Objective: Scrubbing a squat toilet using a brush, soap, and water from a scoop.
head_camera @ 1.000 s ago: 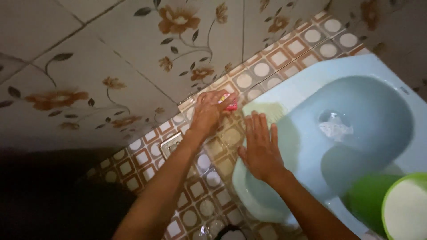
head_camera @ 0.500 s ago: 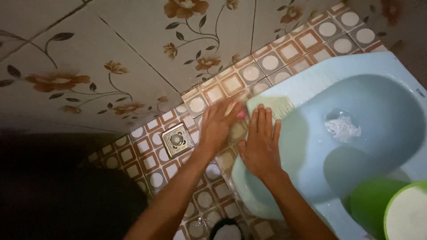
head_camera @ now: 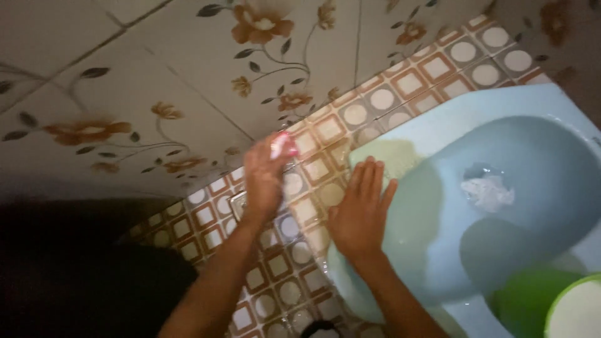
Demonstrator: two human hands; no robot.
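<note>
My left hand (head_camera: pixel 266 175) presses a small pink scrubbing thing (head_camera: pixel 282 144) against the patterned floor tiles (head_camera: pixel 325 131) close to the wall; the hand is blurred by motion. My right hand (head_camera: pixel 361 209) lies flat with fingers spread on the pale footrest rim of the light blue squat toilet (head_camera: pixel 438 134). The toilet bowl holds water (head_camera: pixel 488 188) at its drain.
A floral tiled wall (head_camera: pixel 156 75) rises behind the floor tiles. The metal floor drain (head_camera: pixel 236 200) is mostly hidden under my left wrist. A green bucket (head_camera: pixel 563 307) stands at the bottom right beside the toilet. The bottom left is in dark shadow.
My left hand has slid the pink scrubber left along the floor tiles, away from the toilet rim and over the drain. My right hand has stayed on the footrest.
</note>
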